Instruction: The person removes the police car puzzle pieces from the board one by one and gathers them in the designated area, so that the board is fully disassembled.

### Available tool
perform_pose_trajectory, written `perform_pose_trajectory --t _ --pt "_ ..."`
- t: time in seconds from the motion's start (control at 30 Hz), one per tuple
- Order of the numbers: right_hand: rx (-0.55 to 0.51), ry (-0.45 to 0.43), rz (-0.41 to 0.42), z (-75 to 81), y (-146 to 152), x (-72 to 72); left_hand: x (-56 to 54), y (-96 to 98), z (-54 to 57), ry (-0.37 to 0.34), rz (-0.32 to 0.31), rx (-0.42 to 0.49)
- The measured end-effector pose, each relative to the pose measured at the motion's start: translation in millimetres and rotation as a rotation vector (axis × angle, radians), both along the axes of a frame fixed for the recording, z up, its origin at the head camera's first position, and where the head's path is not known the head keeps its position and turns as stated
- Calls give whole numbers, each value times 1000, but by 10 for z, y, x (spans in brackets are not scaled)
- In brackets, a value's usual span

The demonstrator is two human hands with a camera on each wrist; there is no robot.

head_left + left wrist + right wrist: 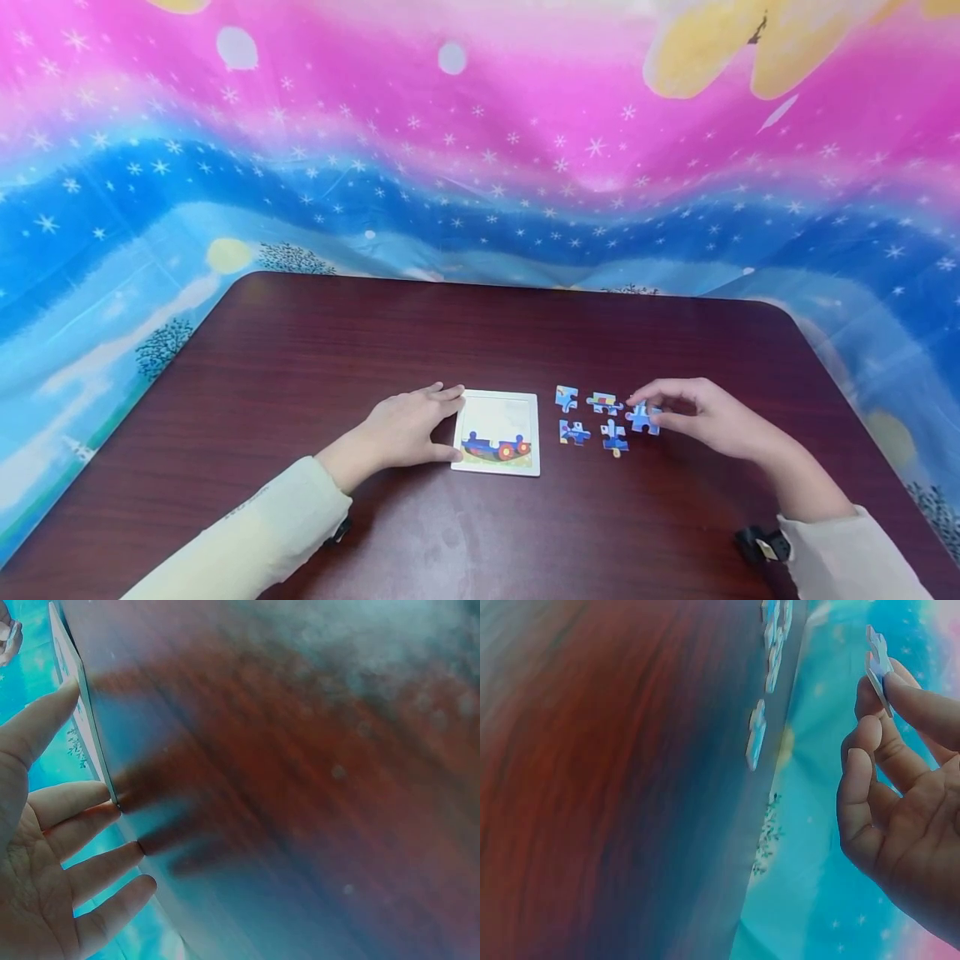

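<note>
A square puzzle tray (497,470) with a pale rim lies mid-table; a blue train base with red wheels (506,451) fills its lower part, and white backing shows above. My left hand (408,427) rests at the tray's left side, thumb at the lower corner and fingertips at the upper one, fingers spread and fairly straight in the left wrist view. To the right, my right hand (708,417) pinches a blue-and-white jigsaw piece (880,667) between thumb and fingers, raised off the table. Several loose jigsaw pieces (574,432) lie between tray and right hand.
The dark reddish-brown wooden table (360,333) has rounded far corners. A pink and blue cloth (450,167) with snowflakes hangs behind and beside it. Dark wrist straps (763,545) show at the sleeves.
</note>
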State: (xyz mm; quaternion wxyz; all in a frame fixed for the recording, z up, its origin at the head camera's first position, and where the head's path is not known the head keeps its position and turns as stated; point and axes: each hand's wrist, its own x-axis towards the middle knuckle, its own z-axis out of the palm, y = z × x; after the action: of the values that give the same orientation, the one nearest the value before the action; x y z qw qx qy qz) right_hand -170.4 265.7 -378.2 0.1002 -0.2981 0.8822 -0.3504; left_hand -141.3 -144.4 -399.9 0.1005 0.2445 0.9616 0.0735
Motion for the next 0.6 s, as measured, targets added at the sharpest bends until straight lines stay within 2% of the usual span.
perform_pose_trajectory --t 0.17,0.43,0.6 --pt "6 -1 4 -40 94 8 1 2 -8 -1 4 -2" --pt "8 -36 45 -93 162 -15 9 11 -2 -9 2 15" --pt "43 -80 36 -112 184 -31 5 10 -7 -7 5 14"
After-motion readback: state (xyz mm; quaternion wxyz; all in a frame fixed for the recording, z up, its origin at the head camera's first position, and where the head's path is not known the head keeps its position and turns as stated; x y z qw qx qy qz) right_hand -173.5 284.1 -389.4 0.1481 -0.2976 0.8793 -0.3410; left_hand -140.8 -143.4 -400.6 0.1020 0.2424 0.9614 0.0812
